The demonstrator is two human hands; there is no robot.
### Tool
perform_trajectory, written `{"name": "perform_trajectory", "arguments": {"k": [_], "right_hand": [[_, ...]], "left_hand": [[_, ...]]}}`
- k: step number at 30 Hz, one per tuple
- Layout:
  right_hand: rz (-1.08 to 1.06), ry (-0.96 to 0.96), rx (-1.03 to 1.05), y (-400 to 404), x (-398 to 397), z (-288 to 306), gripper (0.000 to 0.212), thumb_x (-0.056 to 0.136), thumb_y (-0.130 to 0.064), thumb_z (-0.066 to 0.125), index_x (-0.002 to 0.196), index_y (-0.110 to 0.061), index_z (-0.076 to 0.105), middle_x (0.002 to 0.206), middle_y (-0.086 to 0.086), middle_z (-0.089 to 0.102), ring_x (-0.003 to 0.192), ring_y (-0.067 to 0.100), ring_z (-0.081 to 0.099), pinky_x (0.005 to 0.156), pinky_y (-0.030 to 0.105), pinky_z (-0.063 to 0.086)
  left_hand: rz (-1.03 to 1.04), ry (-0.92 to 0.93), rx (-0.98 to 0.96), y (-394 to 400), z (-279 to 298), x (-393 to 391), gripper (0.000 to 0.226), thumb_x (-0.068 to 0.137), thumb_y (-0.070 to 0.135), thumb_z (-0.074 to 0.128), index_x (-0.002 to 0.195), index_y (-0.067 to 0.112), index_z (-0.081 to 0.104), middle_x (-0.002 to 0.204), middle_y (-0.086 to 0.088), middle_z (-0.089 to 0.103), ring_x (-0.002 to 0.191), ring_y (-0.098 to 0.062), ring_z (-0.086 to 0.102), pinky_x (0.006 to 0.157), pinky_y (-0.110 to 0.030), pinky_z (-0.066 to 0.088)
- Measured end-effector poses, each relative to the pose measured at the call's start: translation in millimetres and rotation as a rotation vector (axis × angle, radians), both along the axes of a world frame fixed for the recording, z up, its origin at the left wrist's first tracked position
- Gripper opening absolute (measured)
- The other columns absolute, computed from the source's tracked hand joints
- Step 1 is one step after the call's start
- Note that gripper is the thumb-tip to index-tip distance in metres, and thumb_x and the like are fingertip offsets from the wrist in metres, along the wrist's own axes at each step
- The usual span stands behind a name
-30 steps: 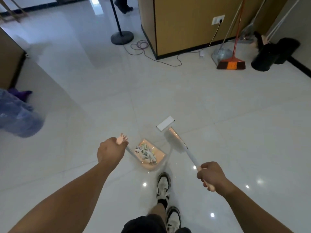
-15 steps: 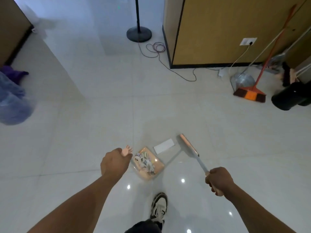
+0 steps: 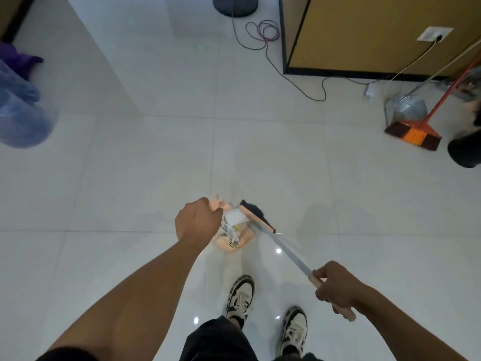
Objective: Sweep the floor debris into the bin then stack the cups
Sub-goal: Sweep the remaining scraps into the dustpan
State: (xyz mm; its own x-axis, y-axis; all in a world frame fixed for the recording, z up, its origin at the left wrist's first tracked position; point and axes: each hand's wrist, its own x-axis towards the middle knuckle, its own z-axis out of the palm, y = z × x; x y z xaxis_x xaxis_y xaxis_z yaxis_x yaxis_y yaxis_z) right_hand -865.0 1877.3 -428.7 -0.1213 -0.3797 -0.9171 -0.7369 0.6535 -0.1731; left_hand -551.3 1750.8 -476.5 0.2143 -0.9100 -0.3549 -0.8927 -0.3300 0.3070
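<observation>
My left hand (image 3: 197, 220) grips the pink handle of a peach dustpan (image 3: 242, 239) that holds several scraps of debris. My right hand (image 3: 335, 287) holds the long handle of a small broom (image 3: 256, 214), whose dark bristles press against a white paper card (image 3: 235, 217) at the dustpan's mouth. The card lies partly over the pan's edge. A black bin (image 3: 466, 149) stands at the right edge. No cups are in view.
A large orange broom (image 3: 413, 131) and a grey dustpan (image 3: 406, 108) lean by the yellow cabinet (image 3: 377, 32). A cable (image 3: 294, 79) trails across the tiles from a black stand base (image 3: 235, 5). A blue plastic bag (image 3: 18, 110) sits far left. My shoes (image 3: 240, 295) are below.
The broom head has swept left, pushing the white card from the floor onto the dustpan's mouth. The view has tilted further down, and both my shoes now show.
</observation>
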Motion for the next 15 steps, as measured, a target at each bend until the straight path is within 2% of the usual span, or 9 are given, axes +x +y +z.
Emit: {"name": "perform_trajectory", "arguments": {"k": [3,6,11,15], "right_hand": [[-0.01,-0.069,0.05,4.3,-4.6,14.9,0.05,0.07,0.0,0.061,0.119,-0.001,0.067,0.064,0.011,0.054,0.039,0.021,0.05,0.04,0.025,0.039],[-0.078,-0.121,0.021,12.5,-11.0,26.7,0.045,0.066,-0.01,0.067,0.107,-0.026,0.073,0.059,0.005,0.059,0.043,0.02,0.049,0.043,0.026,0.036],[-0.167,-0.079,-0.095,28.8,-40.4,34.3,0.054,0.066,-0.011,0.071,0.116,-0.03,0.066,0.062,0.009,0.069,0.043,0.019,0.053,0.045,0.029,0.042],[-0.248,-0.098,-0.198,20.0,-64.6,34.6,0.048,0.072,-0.007,0.072,0.114,-0.028,0.066,0.062,0.011,0.068,0.043,0.019,0.053,0.044,0.027,0.042]], "left_hand": [[0.007,0.0,-0.004,3.6,2.1,2.3,0.03,0.082,0.053,0.052,0.071,0.025,0.052,0.065,0.005,0.058,0.06,-0.019,0.055,0.053,-0.026,0.035],[0.033,0.015,0.001,10.4,3.2,8.7,0.029,0.08,0.051,0.055,0.072,0.024,0.055,0.067,0.004,0.059,0.064,-0.022,0.057,0.056,-0.028,0.038],[0.076,0.033,-0.027,31.0,6.0,21.8,0.031,0.079,0.052,0.06,0.068,0.023,0.056,0.061,0.005,0.059,0.057,-0.013,0.053,0.049,-0.024,0.032],[0.093,0.016,-0.013,50.0,5.1,16.6,0.033,0.081,0.053,0.06,0.069,0.023,0.056,0.063,0.005,0.059,0.06,-0.013,0.054,0.051,-0.025,0.034]]}}
